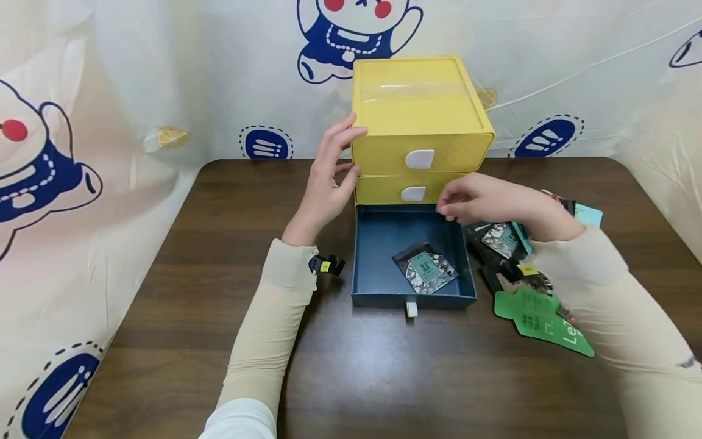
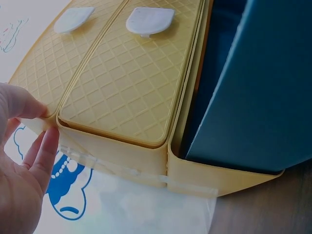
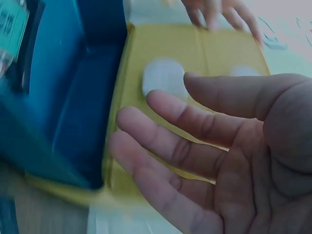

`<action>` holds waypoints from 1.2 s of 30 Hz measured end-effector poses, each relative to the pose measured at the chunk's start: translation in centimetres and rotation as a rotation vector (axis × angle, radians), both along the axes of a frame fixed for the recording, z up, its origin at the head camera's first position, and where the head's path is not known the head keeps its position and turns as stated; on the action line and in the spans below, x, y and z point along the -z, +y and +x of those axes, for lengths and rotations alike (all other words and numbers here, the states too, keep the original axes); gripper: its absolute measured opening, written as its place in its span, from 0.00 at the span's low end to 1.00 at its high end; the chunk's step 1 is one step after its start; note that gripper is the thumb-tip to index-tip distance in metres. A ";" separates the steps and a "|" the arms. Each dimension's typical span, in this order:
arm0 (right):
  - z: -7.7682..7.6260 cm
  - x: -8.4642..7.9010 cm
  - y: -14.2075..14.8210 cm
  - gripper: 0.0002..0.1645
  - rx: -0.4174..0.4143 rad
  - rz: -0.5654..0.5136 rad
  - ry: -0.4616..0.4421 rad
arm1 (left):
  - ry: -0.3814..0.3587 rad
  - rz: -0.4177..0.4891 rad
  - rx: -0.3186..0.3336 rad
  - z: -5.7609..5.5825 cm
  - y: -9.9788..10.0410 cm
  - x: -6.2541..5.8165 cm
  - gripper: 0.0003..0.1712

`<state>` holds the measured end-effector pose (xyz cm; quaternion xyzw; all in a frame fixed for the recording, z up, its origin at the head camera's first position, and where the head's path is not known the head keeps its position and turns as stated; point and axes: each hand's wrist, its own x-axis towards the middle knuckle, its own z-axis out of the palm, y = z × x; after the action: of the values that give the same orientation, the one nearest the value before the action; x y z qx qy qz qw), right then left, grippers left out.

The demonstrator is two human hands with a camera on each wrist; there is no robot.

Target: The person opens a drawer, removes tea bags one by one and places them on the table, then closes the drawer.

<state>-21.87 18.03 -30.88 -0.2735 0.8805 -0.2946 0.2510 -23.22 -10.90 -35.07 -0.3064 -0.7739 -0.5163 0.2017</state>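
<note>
A yellow cabinet (image 1: 422,152) of stacked drawers stands at the back of the table, its dark blue bottom drawer (image 1: 378,256) pulled out. One dark sachet with a teal label (image 1: 426,268) lies inside that drawer. My left hand (image 1: 330,177) rests against the cabinet's left front edge, fingertips touching it near the seam between the upper two drawers. Over the right back corner of the pulled-out drawer is my right hand (image 3: 209,141), its loosely bent fingers holding nothing. White tabs (image 1: 420,159) mark the two closed drawers.
Right of the drawer, partly under my right forearm, lies a pile of dark sachets (image 1: 499,239). A green packet (image 1: 540,320) is at its near side, a light blue one (image 1: 588,214) at its far side. A printed curtain (image 1: 219,73) hangs behind the brown table (image 1: 219,292).
</note>
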 end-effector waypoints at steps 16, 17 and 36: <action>-2.2 4.5 -8.4 0.12 -0.359 0.312 -0.068 | 0.002 -0.006 -0.001 0.0 0.1 0.3 0.28; -2.3 4.7 -8.5 0.12 -0.361 0.328 -0.072 | 0.000 -0.006 -0.002 0.0 0.1 0.3 0.28; -1.7 5.7 -8.2 0.09 -0.352 0.417 -0.201 | 0.054 0.007 0.014 -0.3 0.1 0.3 0.27</action>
<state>-23.60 9.83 -36.61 -0.3342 0.8317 -0.0848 0.4352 -23.54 -10.81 -35.36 -0.3249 -0.7642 -0.5120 0.2197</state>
